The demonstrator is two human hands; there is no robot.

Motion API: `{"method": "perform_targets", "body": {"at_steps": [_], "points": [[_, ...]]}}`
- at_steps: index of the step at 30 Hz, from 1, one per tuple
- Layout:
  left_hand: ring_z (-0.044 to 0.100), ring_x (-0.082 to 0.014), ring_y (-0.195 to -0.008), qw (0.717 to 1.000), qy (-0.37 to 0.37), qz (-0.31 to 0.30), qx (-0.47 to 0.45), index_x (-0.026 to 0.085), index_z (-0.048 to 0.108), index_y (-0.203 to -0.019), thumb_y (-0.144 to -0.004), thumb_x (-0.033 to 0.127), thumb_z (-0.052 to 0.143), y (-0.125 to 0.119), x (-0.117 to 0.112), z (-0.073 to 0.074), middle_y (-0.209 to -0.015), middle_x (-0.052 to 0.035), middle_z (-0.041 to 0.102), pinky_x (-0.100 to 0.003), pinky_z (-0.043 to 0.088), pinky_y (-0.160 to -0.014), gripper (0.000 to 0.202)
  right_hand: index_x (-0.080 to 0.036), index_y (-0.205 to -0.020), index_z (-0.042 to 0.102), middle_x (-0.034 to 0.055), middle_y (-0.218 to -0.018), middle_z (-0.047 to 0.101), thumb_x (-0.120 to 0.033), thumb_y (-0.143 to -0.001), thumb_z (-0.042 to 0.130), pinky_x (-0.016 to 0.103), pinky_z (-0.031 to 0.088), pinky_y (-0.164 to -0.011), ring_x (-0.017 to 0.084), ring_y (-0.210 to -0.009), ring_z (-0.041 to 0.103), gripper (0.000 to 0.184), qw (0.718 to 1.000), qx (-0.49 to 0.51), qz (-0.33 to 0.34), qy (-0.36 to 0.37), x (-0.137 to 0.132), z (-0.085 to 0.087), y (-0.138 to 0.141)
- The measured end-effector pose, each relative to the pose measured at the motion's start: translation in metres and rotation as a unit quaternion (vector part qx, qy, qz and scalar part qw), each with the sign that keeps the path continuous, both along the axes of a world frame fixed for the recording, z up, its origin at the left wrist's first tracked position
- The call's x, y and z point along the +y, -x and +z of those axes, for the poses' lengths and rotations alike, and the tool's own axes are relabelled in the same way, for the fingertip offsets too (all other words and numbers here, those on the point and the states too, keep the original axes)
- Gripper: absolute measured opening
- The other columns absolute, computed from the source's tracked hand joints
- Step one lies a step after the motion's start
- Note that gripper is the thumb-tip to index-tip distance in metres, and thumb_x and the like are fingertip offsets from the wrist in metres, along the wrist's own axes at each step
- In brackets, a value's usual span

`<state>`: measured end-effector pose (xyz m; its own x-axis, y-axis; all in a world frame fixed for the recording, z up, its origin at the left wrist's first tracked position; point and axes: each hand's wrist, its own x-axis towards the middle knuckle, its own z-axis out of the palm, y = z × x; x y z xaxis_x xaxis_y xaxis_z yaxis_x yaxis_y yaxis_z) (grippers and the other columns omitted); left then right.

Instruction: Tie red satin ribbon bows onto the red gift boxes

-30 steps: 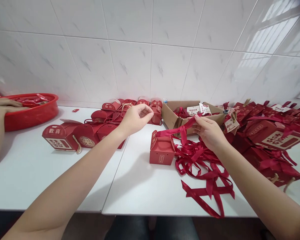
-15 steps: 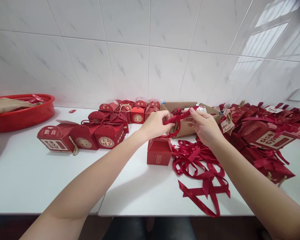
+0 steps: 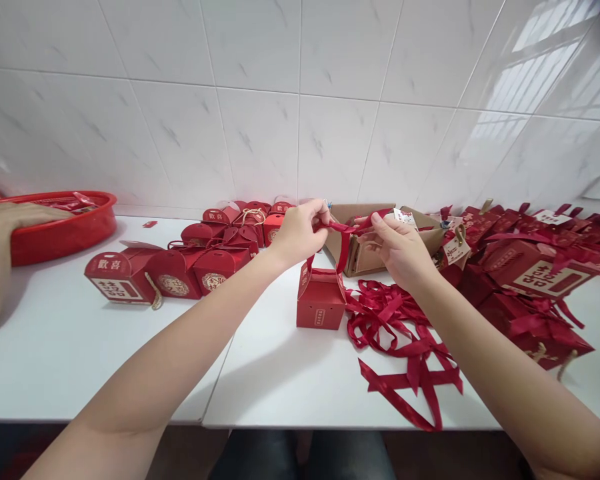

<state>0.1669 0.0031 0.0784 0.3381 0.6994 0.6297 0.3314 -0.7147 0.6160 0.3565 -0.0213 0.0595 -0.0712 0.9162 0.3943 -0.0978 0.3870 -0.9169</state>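
Note:
A red ribbon (image 3: pixel 343 257) runs up from the top of a small red gift box (image 3: pixel 321 303) standing on the white table. Above the box, my left hand (image 3: pixel 303 230) pinches one part of the ribbon between thumb and fingers. To its right my right hand (image 3: pixel 397 247) pinches the other part, so the ribbon stretches between them with a crossing in the middle. Just right of the box lies a tangled pile of loose red ribbons (image 3: pixel 393 320), some ends reaching toward the table's front edge.
Several red gift boxes (image 3: pixel 175 270) stand to the left. Behind my hands is an open cardboard box (image 3: pixel 375 257). Ribboned red boxes (image 3: pixel 545 273) crowd the right side. Another person's hand (image 3: pixel 25 219) reaches into a red basin (image 3: pixel 63 241) at far left.
Both hands have drawn the ribbon tighter and higher; its loop now rises visibly from the box top. My left hand moved slightly left and up. The view shifted a little.

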Motion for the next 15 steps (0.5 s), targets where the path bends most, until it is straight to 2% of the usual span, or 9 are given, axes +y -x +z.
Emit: {"method": "perform_targets", "body": {"at_steps": [4,6,11,15], "points": [[0.064,-0.0158,-0.074,0.999,0.002,-0.018,0.028,0.015,0.057,-0.079,-0.069,0.012,0.053,0.01,-0.007,0.012,-0.083,-0.0057,0.066,-0.027,0.05,-0.067,0.011,-0.024,-0.084,0.072,0.0017,-0.093,0.068,-0.051,-0.079,0.064,0.02,0.045,-0.06,0.01,-0.07,0.06,0.029,1.0,0.015,0.0,0.007,0.0,0.001,0.0],[0.064,-0.0165,-0.076,0.998,-0.018,0.0,0.06,0.014,0.063,-0.081,-0.069,0.012,0.051,0.015,-0.009,0.019,-0.083,-0.0068,0.069,-0.028,0.051,-0.069,0.016,-0.023,-0.082,0.072,0.0023,-0.091,0.068,-0.051,-0.078,0.065,0.019,0.044,-0.058,0.01,-0.071,0.06,0.029,1.0,0.017,0.002,0.014,0.0,0.0,-0.001],[0.064,-0.0158,-0.076,0.981,-0.129,0.061,0.129,0.016,0.068,-0.08,-0.074,0.009,0.046,0.027,-0.007,0.028,-0.084,-0.0048,0.071,-0.028,0.05,-0.073,0.024,-0.023,-0.08,0.071,0.0012,-0.086,0.067,-0.052,-0.074,0.069,0.019,0.045,-0.059,0.01,-0.071,0.06,0.03,0.999,0.029,-0.007,0.036,0.005,-0.006,-0.003],[0.065,-0.015,-0.073,0.981,-0.115,0.081,0.132,0.016,0.068,-0.086,-0.078,0.011,0.045,0.035,-0.002,0.029,-0.084,-0.0043,0.072,-0.026,0.051,-0.071,0.024,-0.022,-0.075,0.07,0.0004,-0.079,0.065,-0.052,-0.071,0.071,0.019,0.044,-0.06,0.011,-0.073,0.06,0.031,0.999,0.026,-0.008,0.047,0.006,-0.013,-0.006]]}}
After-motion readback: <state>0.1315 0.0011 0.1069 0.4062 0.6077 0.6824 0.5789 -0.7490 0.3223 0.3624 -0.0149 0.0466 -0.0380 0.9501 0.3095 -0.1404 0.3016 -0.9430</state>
